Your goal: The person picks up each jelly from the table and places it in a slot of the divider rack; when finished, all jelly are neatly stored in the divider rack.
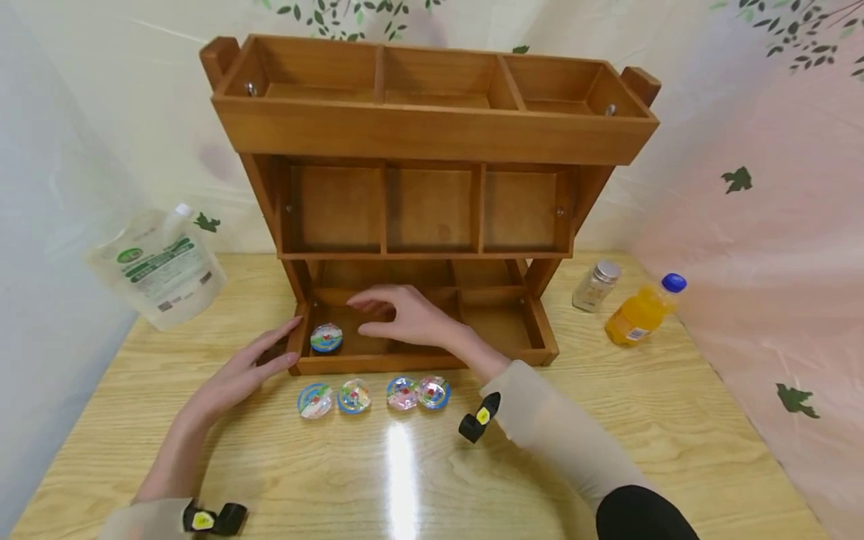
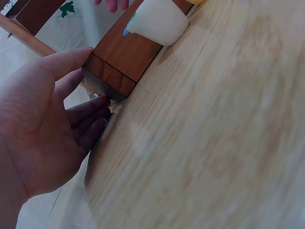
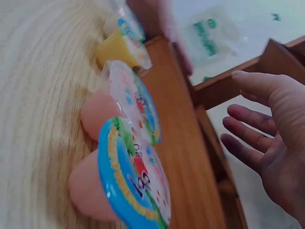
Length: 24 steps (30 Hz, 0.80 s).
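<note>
A brown wooden tiered rack (image 1: 432, 135) stands on the table. One jelly cup (image 1: 327, 338) sits in the left compartment of its bottom tray. My right hand (image 1: 413, 315) hovers over that tray, just right of the cup, with fingers loosely bent and nothing held. My left hand (image 2: 47, 109) touches the tray's left end with thumb and fingertips. Along the front of the rack stand a white jelly cup (image 2: 159, 21), a yellow jelly cup (image 3: 119, 50) and two pink jelly cups (image 3: 93, 183), all with printed lids; the two pink ones touch.
To the rack's left stands a clear spouted pouch (image 1: 162, 270) with green print. At its right are a glass shaker jar (image 1: 595, 286) with a metal lid and an orange drink bottle (image 1: 641, 313) with a blue cap. A leaf-patterned cloth (image 1: 729, 225) hangs around the table.
</note>
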Each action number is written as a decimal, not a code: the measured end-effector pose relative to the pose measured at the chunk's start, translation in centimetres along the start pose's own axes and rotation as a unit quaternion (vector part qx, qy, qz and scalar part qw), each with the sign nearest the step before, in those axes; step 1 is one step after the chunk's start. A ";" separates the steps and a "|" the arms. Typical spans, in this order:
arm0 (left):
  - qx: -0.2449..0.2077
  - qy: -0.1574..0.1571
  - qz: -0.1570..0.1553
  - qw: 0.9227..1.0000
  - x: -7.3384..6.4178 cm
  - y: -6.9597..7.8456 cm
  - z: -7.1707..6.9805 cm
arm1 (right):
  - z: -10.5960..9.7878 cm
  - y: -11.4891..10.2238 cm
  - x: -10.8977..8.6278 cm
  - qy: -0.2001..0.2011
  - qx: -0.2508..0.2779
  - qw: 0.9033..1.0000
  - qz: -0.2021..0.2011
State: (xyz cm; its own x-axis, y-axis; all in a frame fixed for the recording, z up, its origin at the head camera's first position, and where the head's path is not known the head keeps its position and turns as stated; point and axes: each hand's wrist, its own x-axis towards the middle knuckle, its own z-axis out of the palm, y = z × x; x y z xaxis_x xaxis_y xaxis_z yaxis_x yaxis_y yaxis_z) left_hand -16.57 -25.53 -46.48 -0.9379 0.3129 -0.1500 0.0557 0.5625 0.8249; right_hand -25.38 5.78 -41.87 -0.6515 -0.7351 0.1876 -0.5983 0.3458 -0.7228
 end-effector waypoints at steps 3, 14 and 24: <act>0.000 0.000 0.001 1.000 0.1 -0.1 0.1 | -0.6 -0.1 -1.5 0.019 0.014 1.000 -0.012; -0.005 0.002 0.001 1.000 0.0 -0.3 0.2 | -2.2 0.1 -7.5 0.042 0.005 0.999 0.012; -0.008 0.004 0.003 1.000 0.1 -0.2 0.1 | -3.4 0.5 -11.0 0.059 0.003 0.998 0.005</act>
State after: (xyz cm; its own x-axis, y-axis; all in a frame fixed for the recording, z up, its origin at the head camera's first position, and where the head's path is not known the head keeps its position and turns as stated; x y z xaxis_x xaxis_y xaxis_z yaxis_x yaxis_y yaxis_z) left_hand -16.61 -25.57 -46.65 -0.9399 0.3107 -0.1415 0.0554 0.5479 0.8347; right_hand -20.10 16.06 -42.01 -0.7078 -0.6583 0.2563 -0.5886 0.3490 -0.7293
